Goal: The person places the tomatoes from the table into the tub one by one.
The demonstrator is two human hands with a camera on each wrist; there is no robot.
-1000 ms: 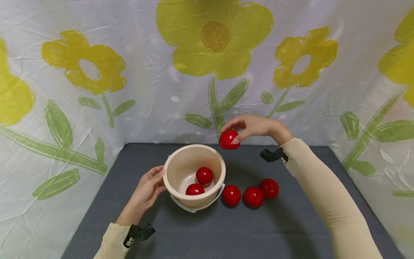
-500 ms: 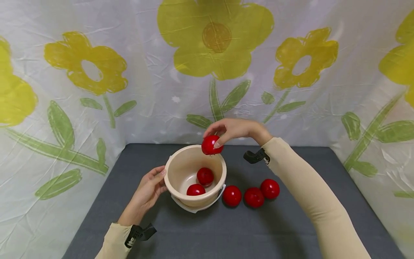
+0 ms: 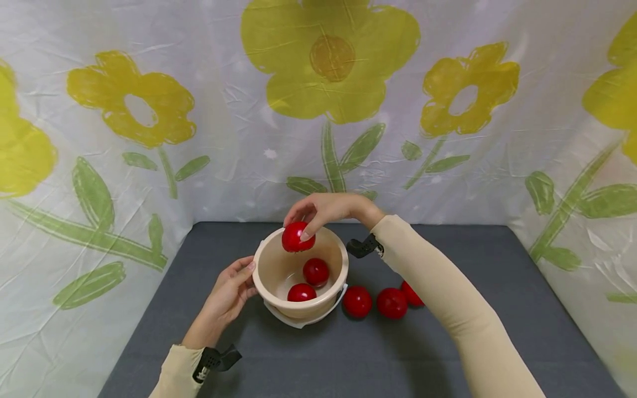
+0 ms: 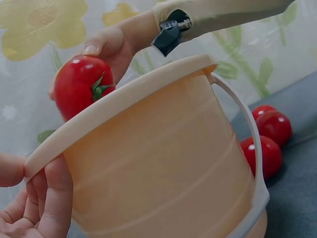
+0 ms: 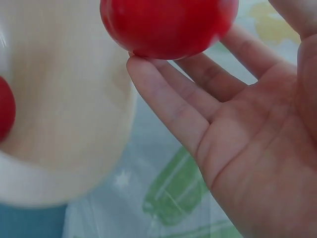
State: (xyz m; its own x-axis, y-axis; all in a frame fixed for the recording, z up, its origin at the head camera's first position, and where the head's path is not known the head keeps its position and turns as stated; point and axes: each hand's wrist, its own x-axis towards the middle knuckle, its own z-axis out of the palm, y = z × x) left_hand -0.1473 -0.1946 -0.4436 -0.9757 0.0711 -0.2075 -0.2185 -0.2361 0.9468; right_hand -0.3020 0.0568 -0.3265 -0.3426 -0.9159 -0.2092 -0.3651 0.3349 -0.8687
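Note:
In the head view my right hand [image 3: 330,211] grips a red tomato [image 3: 297,236] over the mouth of a cream bucket [image 3: 301,315]. A green stem shows on that tomato [image 4: 84,87] in the left wrist view. The right wrist view has the tomato [image 5: 168,25] between the fingers and thumb, beside the bucket's inner wall. My left hand [image 3: 226,298] pinches the bucket's left rim between thumb and fingers. Two more tomatoes lie inside the bucket, one farther back [image 3: 316,271] and one nearer the front [image 3: 301,292].
Right of the bucket sit three tomatoes on the dark grey tabletop [image 3: 298,365]: one by the handle [image 3: 356,302], a middle one [image 3: 392,303], and one [image 3: 411,294] partly behind my right sleeve. The white bucket handle [image 4: 247,119] hangs down. A flowered cloth [image 3: 224,110] stands behind.
My right hand has carried the tomato leftward and slightly down, from beyond the bucket's right rim to over its opening. The left hand has kept its hold on the rim.

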